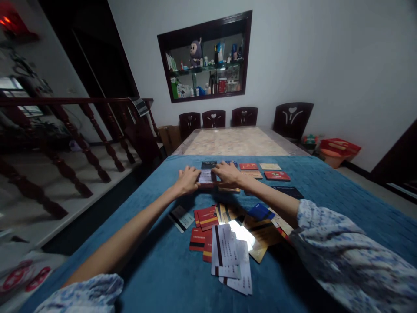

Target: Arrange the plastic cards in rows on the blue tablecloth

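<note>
A grey card (181, 218) lies at about seven o'clock from the left hand (188, 179), whose curled fingers meet the left edge of a white card (206, 177) at its three o'clock. A dark card (209, 164) sits at the white card's twelve. The right hand (229, 174) has the white card at nine o'clock, fingers at its right edge; I cannot tell whether either hand pinches it. A red card (276, 175) lies at the right hand's three.
</note>
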`<action>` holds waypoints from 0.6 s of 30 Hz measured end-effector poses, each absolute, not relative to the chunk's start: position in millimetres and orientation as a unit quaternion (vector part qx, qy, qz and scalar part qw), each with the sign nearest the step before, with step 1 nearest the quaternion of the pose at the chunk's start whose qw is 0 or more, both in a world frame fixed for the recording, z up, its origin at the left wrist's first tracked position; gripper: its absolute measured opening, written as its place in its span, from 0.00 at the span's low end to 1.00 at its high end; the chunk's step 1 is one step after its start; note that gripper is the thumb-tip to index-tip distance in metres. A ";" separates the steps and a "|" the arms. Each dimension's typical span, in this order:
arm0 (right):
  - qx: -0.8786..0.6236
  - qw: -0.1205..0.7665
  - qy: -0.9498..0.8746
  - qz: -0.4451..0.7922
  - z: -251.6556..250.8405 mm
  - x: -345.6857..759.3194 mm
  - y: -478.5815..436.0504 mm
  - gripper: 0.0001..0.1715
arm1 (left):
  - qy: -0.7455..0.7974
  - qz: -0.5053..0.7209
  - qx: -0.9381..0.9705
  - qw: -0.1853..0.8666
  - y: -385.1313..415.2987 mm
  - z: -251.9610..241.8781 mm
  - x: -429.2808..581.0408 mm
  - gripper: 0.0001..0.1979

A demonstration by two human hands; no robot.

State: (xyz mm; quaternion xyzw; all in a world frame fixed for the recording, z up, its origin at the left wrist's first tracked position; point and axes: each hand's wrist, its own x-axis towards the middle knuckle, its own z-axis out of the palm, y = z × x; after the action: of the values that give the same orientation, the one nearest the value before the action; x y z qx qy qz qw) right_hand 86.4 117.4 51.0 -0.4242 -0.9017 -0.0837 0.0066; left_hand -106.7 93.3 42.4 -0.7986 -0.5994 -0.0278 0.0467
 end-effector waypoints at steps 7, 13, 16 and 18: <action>-0.438 -0.004 -0.896 -0.068 52.5 80.5 141.3 0.21 | -0.606 0.000 -0.794 0.051 124.4 40.6 -104.3 0.19; -0.457 -0.025 -0.888 -0.047 51.4 75.1 156.9 0.19 | -0.584 0.001 -0.810 0.052 149.2 33.5 -105.3 0.18; -0.467 -0.037 -0.882 -0.045 50.3 71.8 164.5 0.20 | -0.580 0.006 -0.813 0.046 162.1 30.8 -106.3 0.18; -0.470 -0.042 -0.880 -0.044 49.3 69.8 170.3 0.21 | -0.578 0.008 -0.815 0.041 169.8 29.4 -106.6 0.17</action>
State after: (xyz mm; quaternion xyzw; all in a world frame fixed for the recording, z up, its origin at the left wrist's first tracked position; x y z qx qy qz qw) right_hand 69.8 170.3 49.3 -0.4703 -0.8805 -0.0435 -0.0416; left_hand -106.6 169.8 29.4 -0.8146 -0.5785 0.0083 0.0409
